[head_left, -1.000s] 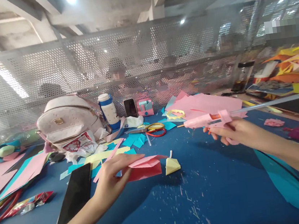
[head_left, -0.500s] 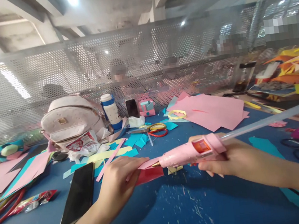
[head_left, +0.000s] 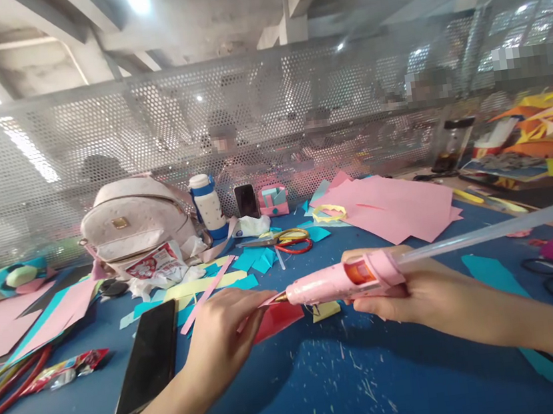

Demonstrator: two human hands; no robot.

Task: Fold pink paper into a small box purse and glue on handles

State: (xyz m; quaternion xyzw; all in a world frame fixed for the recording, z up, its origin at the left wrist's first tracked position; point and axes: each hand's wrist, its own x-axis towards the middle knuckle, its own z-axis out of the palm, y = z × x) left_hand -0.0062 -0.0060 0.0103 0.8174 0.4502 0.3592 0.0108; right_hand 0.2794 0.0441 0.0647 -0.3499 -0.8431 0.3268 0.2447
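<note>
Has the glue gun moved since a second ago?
Yes. The glue gun came down and left: its nozzle, then level with the scissors, is now at the folded paper.

folded pink paper point(head_left: 275, 318) | low over table; pink glue gun point(head_left: 339, 281) | level, nozzle at fold

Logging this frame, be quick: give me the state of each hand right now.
Left hand: closed, pinching the folded pink paper.
Right hand: closed around the pink glue gun.
</note>
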